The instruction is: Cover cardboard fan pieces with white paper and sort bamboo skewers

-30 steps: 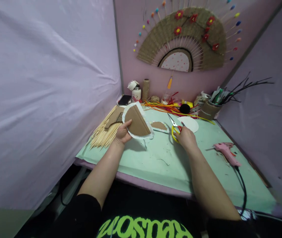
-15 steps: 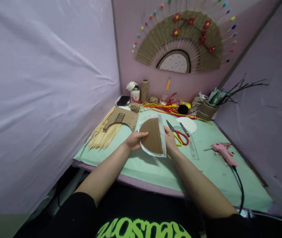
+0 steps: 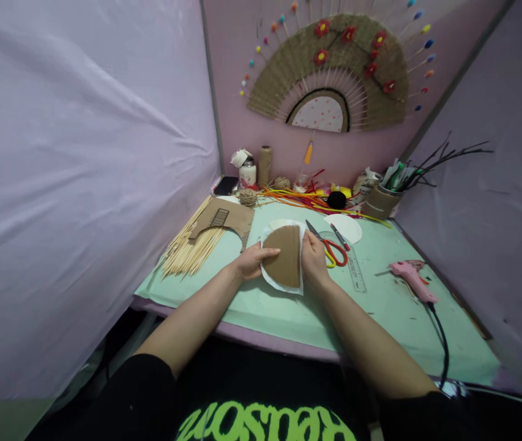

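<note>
Both my hands hold a brown cardboard half-disc (image 3: 284,256) backed by a white fabric-like edging, just above the mint green table mat (image 3: 288,306). My left hand (image 3: 252,262) grips its left curved side, thumb on top. My right hand (image 3: 313,262) grips its straight right edge, fingers closed around it. Red and yellow handled scissors (image 3: 331,248) lie just right of my right hand, next to a clear ruler (image 3: 355,269).
A bundle of bamboo skewers (image 3: 191,245) and cardboard scraps (image 3: 224,218) lie at left. A pink glue gun (image 3: 410,278) with a black cord is at right. Twine spools, jars, coloured sticks and a cup of tools (image 3: 380,201) line the back wall under a decorative fan (image 3: 334,73).
My right hand left the scissors and joined my left hand on the cardboard half-disc. The piece moved from the left back of the table towards the middle, closer to me, and turned upright.
</note>
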Tool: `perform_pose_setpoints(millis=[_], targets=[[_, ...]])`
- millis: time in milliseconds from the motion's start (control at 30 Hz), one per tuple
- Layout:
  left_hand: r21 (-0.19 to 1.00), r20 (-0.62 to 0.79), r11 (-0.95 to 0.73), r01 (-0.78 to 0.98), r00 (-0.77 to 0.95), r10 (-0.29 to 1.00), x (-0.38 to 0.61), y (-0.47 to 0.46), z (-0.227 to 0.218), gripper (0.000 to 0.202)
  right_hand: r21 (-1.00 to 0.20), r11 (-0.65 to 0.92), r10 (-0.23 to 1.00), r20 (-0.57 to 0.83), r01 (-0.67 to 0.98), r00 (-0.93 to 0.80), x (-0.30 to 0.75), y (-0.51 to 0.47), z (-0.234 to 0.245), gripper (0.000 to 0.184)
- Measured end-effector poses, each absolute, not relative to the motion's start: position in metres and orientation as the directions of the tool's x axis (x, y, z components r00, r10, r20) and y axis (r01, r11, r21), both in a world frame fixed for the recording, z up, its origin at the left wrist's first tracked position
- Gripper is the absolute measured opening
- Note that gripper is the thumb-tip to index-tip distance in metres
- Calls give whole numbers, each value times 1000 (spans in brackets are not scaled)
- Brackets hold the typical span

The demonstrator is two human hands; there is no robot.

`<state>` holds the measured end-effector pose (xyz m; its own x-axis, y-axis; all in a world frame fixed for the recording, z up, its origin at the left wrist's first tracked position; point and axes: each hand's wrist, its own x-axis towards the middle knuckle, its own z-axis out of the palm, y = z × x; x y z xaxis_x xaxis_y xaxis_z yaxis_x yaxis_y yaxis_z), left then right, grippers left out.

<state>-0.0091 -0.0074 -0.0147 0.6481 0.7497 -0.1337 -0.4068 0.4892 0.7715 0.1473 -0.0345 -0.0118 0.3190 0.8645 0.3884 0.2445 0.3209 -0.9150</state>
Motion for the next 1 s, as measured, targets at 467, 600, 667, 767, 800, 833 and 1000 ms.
perform_pose_setpoints(millis=[467, 600, 667, 767, 800, 833, 1000], targets=[[800, -129, 480, -360, 679, 723, -1, -14, -19, 38, -709, 189, 783, 526, 679, 331, 150, -33, -14, 38], [809, -132, 483, -335, 698, 704, -1, -15, -19, 40, -596, 149, 797, 544, 789, 260, 150, -33, -14, 37], [814, -142, 484, -321, 698, 702, -1, -15, -19, 41, -594, 151, 803, 540, 790, 253, 149, -33, -13, 37], [806, -155, 493, -328, 687, 710, -1, -13, -19, 41, -690, 174, 819, 498, 702, 286, 149, -34, -11, 39], [798, -154, 496, -342, 681, 716, -1, -12, -19, 40, -744, 195, 830, 473, 639, 297, 150, -34, -10, 41], [789, -147, 496, -363, 672, 726, -2, -11, -18, 39, -803, 217, 846, 438, 555, 304, 151, -33, -9, 44], [735, -102, 466, -492, 600, 794, -7, -4, -12, 38, -983, 153, 939, 175, 97, 295, 153, -28, -7, 61]])
